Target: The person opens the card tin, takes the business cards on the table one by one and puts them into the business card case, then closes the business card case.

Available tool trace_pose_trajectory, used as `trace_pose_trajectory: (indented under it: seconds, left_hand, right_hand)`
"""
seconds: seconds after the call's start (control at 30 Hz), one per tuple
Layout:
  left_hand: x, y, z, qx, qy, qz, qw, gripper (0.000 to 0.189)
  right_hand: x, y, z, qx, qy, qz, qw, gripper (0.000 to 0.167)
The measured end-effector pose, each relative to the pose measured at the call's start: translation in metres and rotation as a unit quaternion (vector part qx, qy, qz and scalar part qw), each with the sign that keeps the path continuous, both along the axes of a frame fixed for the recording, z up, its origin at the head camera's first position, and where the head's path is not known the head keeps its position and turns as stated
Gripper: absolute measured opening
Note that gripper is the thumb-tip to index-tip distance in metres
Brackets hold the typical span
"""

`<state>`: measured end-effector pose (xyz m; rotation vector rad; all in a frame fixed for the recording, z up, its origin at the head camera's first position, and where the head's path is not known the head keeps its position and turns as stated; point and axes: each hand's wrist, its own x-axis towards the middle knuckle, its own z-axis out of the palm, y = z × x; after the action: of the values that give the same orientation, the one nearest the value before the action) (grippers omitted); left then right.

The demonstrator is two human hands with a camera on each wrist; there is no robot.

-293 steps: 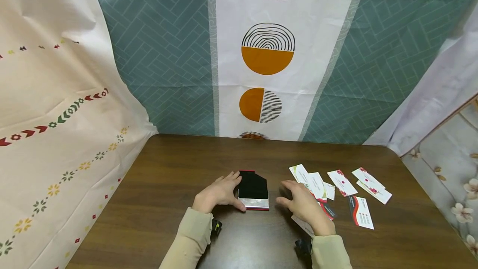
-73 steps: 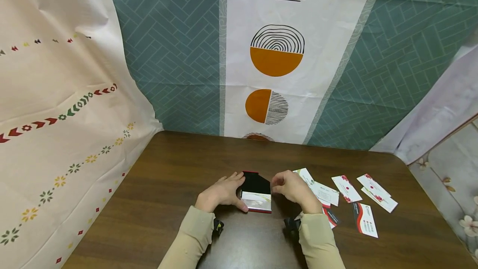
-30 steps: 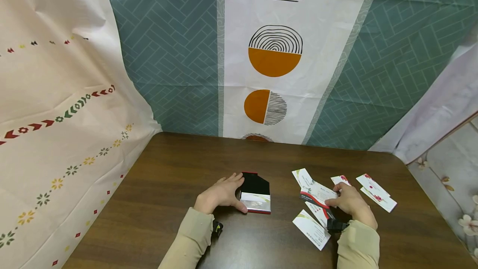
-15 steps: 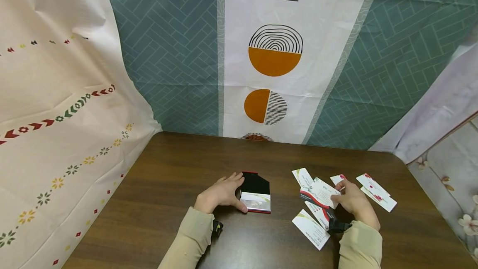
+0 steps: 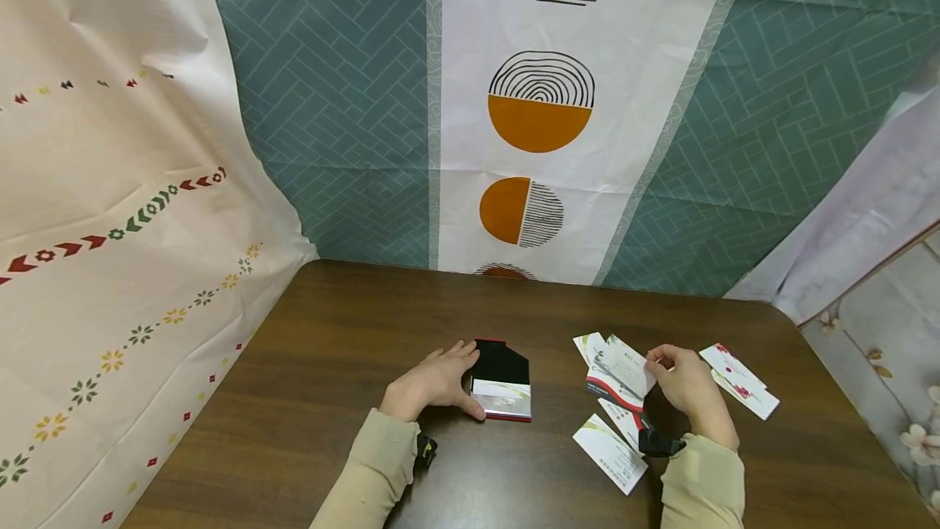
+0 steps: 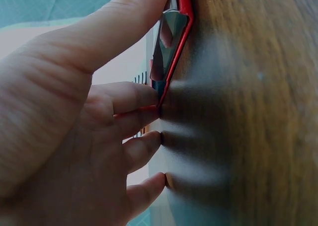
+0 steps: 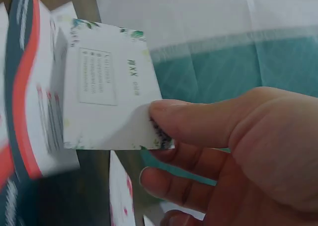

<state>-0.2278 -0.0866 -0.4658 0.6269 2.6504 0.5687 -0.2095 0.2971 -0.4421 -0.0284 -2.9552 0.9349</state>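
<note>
My left hand (image 5: 433,382) grips the left side of an open business card case (image 5: 501,364), black inside with red edges, flat on the table. Its thumb is at the near corner and the index finger farther back; the other fingertips touch the table in the left wrist view. A white and green card (image 5: 514,388) sits in the case's silver pocket. My right hand (image 5: 686,386) pinches a white business card (image 7: 107,82) with green leafy corners between thumb and fingers at one corner. This card is tilted up over a red, white and dark card (image 7: 37,97).
Below the right hand's pile, a white and green card (image 5: 611,453) lies on the brown table (image 5: 367,317). Two overlapping white cards with red flowers (image 5: 737,374) lie to the right. A patterned cloth (image 5: 352,104) hangs behind the table's far edge.
Earlier the silver pocket held no visible card; now one is in it. My right hand moved from the case to the pile and lifted the leafy card's right side. My left hand stayed at the case.
</note>
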Motion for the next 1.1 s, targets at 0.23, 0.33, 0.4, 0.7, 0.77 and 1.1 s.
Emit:
trace_pose_trajectory:
  seconds: [0.23,0.33,0.4,0.7,0.77,1.1]
  left_hand:
    - [0.001,-0.001,0.0,0.003,0.003,-0.002,1.0,0.103]
    - [0.001,-0.001,0.0,-0.001,0.003,-0.001,1.0,0.103]
    - [0.002,-0.002,0.0,-0.002,0.003,-0.001,1.0,0.103]
    - [0.001,-0.002,0.001,0.0,0.007,-0.003,1.0,0.103]
    - [0.0,-0.002,0.001,0.0,0.006,-0.001,1.0,0.103]
    - [0.0,0.0,0.001,-0.004,0.01,-0.001,0.9999,0.103]
  right_hand:
    - [-0.011,-0.03,0.0,-0.016,0.022,0.022,0.9994,0.009]
    - [-0.015,-0.044,0.001,-0.025,0.029,0.039,0.9985,0.007]
    - [-0.016,-0.053,0.001,-0.026,0.034,0.048,0.9979,0.006]
    - [-0.02,-0.099,0.008,-0.051,0.035,0.095,0.9935,0.005]
    - [-0.021,-0.109,0.007,-0.049,0.042,0.108,0.992,0.006]
    - [-0.023,-0.139,-0.001,-0.035,0.054,0.142,0.9878,0.01]
